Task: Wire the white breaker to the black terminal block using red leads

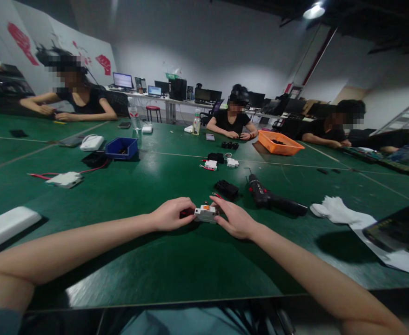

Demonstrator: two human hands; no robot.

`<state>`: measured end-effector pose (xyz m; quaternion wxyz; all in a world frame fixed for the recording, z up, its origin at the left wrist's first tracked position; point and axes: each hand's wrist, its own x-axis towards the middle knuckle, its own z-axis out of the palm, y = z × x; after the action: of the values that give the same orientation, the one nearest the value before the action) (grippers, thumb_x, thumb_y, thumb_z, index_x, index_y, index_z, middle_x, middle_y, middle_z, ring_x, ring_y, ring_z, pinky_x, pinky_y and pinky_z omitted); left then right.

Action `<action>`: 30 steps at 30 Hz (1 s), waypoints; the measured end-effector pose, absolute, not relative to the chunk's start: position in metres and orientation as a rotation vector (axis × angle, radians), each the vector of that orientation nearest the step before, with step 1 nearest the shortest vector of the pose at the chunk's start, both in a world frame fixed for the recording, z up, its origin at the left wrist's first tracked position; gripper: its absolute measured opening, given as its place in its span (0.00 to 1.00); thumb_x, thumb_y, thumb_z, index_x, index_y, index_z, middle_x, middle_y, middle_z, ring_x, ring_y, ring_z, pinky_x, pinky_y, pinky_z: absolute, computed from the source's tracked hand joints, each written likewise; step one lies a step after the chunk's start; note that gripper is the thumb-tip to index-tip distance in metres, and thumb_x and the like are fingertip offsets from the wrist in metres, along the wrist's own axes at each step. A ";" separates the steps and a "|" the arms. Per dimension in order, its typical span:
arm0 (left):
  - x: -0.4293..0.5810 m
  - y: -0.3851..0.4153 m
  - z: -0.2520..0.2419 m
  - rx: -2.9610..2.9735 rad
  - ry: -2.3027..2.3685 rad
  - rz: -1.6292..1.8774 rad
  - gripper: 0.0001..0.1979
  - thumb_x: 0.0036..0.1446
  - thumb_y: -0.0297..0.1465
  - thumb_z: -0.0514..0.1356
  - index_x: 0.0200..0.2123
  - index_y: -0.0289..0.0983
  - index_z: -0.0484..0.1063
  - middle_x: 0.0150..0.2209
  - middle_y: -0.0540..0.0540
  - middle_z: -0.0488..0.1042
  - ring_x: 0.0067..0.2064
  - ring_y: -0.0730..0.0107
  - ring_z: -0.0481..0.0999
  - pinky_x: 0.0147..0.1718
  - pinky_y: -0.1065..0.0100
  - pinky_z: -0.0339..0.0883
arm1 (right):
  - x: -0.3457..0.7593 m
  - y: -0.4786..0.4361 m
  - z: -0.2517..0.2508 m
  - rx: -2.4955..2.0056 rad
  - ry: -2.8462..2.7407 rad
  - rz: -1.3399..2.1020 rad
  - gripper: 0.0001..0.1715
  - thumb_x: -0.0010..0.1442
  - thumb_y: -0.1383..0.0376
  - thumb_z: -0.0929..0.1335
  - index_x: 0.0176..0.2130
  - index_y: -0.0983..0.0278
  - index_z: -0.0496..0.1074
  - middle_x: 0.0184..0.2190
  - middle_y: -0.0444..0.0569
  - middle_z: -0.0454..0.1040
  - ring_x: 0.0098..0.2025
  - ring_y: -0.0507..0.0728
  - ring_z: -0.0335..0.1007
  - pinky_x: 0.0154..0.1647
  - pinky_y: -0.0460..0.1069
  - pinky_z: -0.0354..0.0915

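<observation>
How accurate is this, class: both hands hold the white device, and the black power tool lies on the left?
Wrong side: the head view shows the black power tool lying on the right. The left hand and right hand do hold the white device.

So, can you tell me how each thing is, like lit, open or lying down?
White device: held between both hands
Left hand: gripping its left end
Right hand: gripping its right end
Black power tool: lying down
Blue bin: open-topped, small things inside
Orange basket: open-topped, dark things inside
Clear bottle: upright
Ceiling lamp: lit
Leftmost monitor: lit
</observation>
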<state>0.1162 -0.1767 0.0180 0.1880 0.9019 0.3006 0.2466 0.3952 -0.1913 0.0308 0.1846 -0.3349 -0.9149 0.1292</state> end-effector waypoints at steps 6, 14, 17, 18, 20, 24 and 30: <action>0.116 -0.178 0.020 2.535 0.842 0.686 0.10 0.64 0.37 0.57 0.42 0.37 0.72 0.39 0.46 0.74 0.40 0.68 0.72 0.38 0.69 0.65 | 0.403 -0.188 0.033 -0.938 -2.533 0.380 0.31 0.70 0.59 0.61 0.68 0.62 0.52 0.55 0.58 0.72 0.52 0.62 0.72 0.55 0.61 0.67; 0.116 -0.177 0.020 2.535 0.837 0.688 0.10 0.64 0.37 0.56 0.43 0.37 0.72 0.39 0.45 0.74 0.39 0.68 0.72 0.37 0.69 0.65 | 0.402 -0.188 0.034 -0.954 -2.599 0.336 0.28 0.70 0.58 0.61 0.65 0.64 0.59 0.58 0.60 0.70 0.55 0.63 0.71 0.56 0.61 0.67; 0.116 -0.178 0.021 2.532 0.840 0.688 0.10 0.64 0.36 0.57 0.43 0.38 0.72 0.40 0.45 0.74 0.40 0.68 0.73 0.38 0.69 0.65 | 0.401 -0.188 0.036 -0.944 -2.597 0.336 0.27 0.70 0.58 0.62 0.64 0.64 0.60 0.58 0.59 0.71 0.55 0.63 0.71 0.56 0.60 0.67; 0.115 -0.178 0.021 2.532 0.841 0.687 0.10 0.64 0.36 0.57 0.43 0.38 0.72 0.40 0.45 0.74 0.40 0.68 0.73 0.38 0.69 0.65 | 0.401 -0.189 0.037 -0.942 -2.598 0.338 0.26 0.69 0.59 0.62 0.63 0.64 0.61 0.57 0.59 0.71 0.55 0.63 0.71 0.56 0.60 0.67; 0.115 -0.178 0.020 2.532 0.842 0.682 0.10 0.64 0.36 0.57 0.43 0.38 0.72 0.40 0.45 0.74 0.40 0.68 0.73 0.37 0.69 0.65 | 0.400 -0.189 0.038 -0.939 -2.601 0.342 0.26 0.69 0.59 0.62 0.62 0.65 0.62 0.56 0.58 0.72 0.54 0.63 0.71 0.55 0.59 0.67; 0.115 -0.178 0.020 2.539 0.842 0.691 0.10 0.64 0.37 0.57 0.43 0.38 0.73 0.39 0.45 0.74 0.39 0.69 0.73 0.37 0.69 0.65 | 0.398 -0.190 0.039 -0.946 -2.605 0.343 0.24 0.69 0.60 0.63 0.61 0.64 0.64 0.55 0.58 0.73 0.53 0.63 0.71 0.53 0.59 0.68; 0.116 -0.178 0.019 2.531 0.845 0.694 0.11 0.64 0.37 0.56 0.43 0.38 0.73 0.40 0.45 0.75 0.40 0.68 0.73 0.38 0.68 0.66 | 0.398 -0.189 0.039 -0.910 -2.605 0.343 0.21 0.69 0.60 0.62 0.58 0.64 0.65 0.52 0.57 0.74 0.51 0.62 0.72 0.52 0.58 0.68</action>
<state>0.1161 -0.1777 0.0191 0.1909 0.9011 0.3008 0.2471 0.3979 -0.1890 0.0388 0.1794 -0.3218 -0.9217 0.1214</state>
